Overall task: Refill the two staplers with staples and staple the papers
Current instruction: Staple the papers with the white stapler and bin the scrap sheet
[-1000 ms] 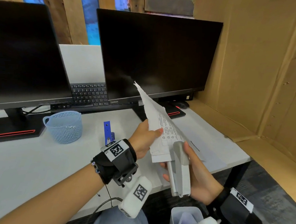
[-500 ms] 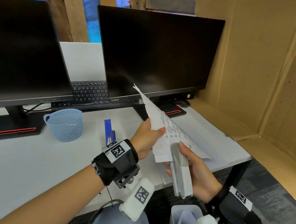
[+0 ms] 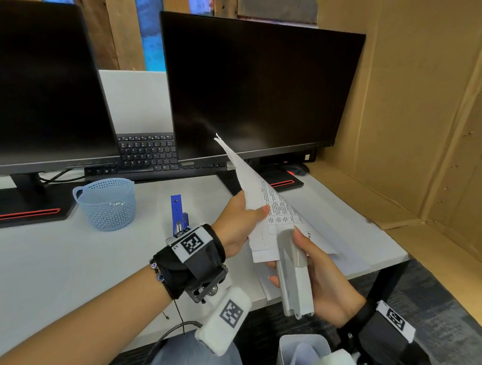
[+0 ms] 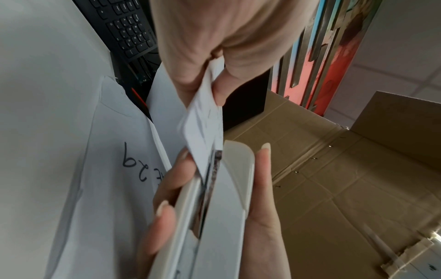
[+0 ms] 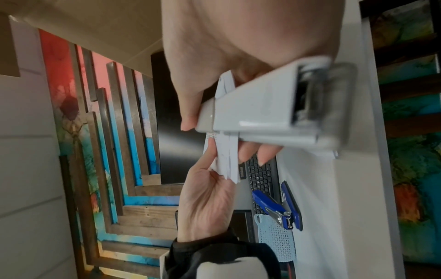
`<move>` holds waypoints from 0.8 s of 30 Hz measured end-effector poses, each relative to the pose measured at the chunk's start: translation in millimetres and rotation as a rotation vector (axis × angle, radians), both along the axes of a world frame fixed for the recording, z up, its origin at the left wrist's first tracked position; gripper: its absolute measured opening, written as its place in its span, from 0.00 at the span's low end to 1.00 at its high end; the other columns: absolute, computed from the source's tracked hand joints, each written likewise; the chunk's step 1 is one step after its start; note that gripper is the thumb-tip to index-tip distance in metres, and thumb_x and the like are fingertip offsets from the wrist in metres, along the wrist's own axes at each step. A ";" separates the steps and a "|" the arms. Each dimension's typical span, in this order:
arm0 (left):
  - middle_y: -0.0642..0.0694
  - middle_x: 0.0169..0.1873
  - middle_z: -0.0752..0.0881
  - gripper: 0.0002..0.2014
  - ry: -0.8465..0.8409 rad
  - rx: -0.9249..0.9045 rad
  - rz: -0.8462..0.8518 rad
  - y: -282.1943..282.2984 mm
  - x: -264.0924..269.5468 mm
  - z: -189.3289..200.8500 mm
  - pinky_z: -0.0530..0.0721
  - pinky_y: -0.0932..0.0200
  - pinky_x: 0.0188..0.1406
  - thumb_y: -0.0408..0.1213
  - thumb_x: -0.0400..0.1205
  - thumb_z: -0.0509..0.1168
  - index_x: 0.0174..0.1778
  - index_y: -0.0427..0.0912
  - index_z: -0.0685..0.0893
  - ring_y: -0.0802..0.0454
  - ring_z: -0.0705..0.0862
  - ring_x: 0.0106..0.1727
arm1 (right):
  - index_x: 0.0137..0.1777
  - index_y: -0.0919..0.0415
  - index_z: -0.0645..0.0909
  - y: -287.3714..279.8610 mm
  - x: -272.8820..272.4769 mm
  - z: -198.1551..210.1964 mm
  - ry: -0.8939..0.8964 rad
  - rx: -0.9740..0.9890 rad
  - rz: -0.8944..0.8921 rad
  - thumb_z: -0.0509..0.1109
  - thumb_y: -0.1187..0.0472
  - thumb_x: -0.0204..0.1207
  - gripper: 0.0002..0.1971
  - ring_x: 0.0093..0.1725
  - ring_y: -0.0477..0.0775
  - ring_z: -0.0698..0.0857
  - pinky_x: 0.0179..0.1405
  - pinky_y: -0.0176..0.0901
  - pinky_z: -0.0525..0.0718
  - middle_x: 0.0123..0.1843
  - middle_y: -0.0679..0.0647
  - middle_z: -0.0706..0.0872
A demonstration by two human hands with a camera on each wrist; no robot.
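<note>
My left hand [image 3: 239, 224] pinches a small stack of printed papers [image 3: 264, 200] above the desk's right part. My right hand [image 3: 319, 281] grips a white stapler [image 3: 293, 277] whose mouth is over the papers' lower corner. In the left wrist view the papers [image 4: 205, 124] slip into the white stapler [image 4: 222, 207] between its two arms. The right wrist view shows the white stapler [image 5: 260, 115] in my curled fingers with the papers [image 5: 225, 156] below it. A blue stapler [image 3: 178, 214] lies flipped open on the desk behind my left wrist, also the blue stapler [image 5: 279, 207] in the right wrist view.
A light blue mesh basket [image 3: 106, 203] stands on the white desk [image 3: 48, 270] at left. Two dark monitors [image 3: 256, 88] and a keyboard [image 3: 146, 152] line the back. More sheets [image 3: 343, 224] lie on the desk's right end. Cardboard panels [image 3: 422, 108] wall the right side. A white bin [image 3: 300, 355] sits below.
Both hands shifted slightly, keeping papers and white stapler together; the stapler's mouth sits further onto the papers' corner. The view has tipped a little.
</note>
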State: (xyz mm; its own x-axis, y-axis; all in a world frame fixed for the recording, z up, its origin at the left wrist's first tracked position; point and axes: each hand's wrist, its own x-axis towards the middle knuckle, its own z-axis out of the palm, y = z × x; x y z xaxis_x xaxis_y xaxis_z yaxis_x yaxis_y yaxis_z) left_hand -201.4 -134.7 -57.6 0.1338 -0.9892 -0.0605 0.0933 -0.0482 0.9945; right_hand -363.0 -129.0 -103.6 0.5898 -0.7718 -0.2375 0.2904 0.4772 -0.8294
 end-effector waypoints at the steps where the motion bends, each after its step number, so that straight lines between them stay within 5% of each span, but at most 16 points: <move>1: 0.39 0.70 0.80 0.22 0.000 0.002 0.002 0.0 0.4 0.7 0.81 0.45 0.66 0.25 0.85 0.59 0.77 0.38 0.69 0.41 0.82 0.67 | 0.63 0.54 0.84 -0.4 -0.9 0.9 -0.006 0.005 0.001 0.67 0.43 0.72 0.23 0.47 0.53 0.91 0.51 0.51 0.87 0.53 0.57 0.92; 3: 0.38 0.70 0.80 0.23 0.008 0.003 0.001 0.7 1.2 2.0 0.81 0.46 0.65 0.25 0.85 0.59 0.77 0.37 0.68 0.40 0.81 0.67 | 0.63 0.55 0.84 -1.2 -3.2 2.7 -0.025 0.023 -0.008 0.66 0.42 0.71 0.25 0.45 0.54 0.91 0.45 0.50 0.89 0.49 0.57 0.92; 7: 0.39 0.69 0.80 0.21 0.013 -0.008 -0.003 3.6 1.8 4.3 0.83 0.50 0.59 0.25 0.85 0.58 0.76 0.37 0.69 0.42 0.82 0.64 | 0.71 0.56 0.80 -3.2 -4.9 5.5 -0.092 0.063 -0.019 0.65 0.39 0.73 0.30 0.59 0.63 0.86 0.45 0.49 0.89 0.63 0.60 0.88; 17: 0.39 0.70 0.80 0.23 0.018 0.003 -0.008 5.0 3.1 8.8 0.83 0.50 0.59 0.25 0.85 0.58 0.77 0.38 0.68 0.41 0.82 0.67 | 0.73 0.58 0.78 -11.0 -10.2 4.0 -0.142 0.080 -0.006 0.65 0.38 0.74 0.32 0.40 0.55 0.89 0.42 0.49 0.87 0.51 0.58 0.90; 24: 0.39 0.71 0.79 0.24 0.015 0.010 -0.012 4.9 4.8 8.4 0.82 0.48 0.62 0.25 0.85 0.59 0.78 0.38 0.67 0.40 0.81 0.68 | 0.73 0.55 0.78 -11.5 -9.8 3.6 -0.083 0.047 0.009 0.66 0.37 0.71 0.33 0.47 0.58 0.88 0.42 0.49 0.88 0.55 0.59 0.89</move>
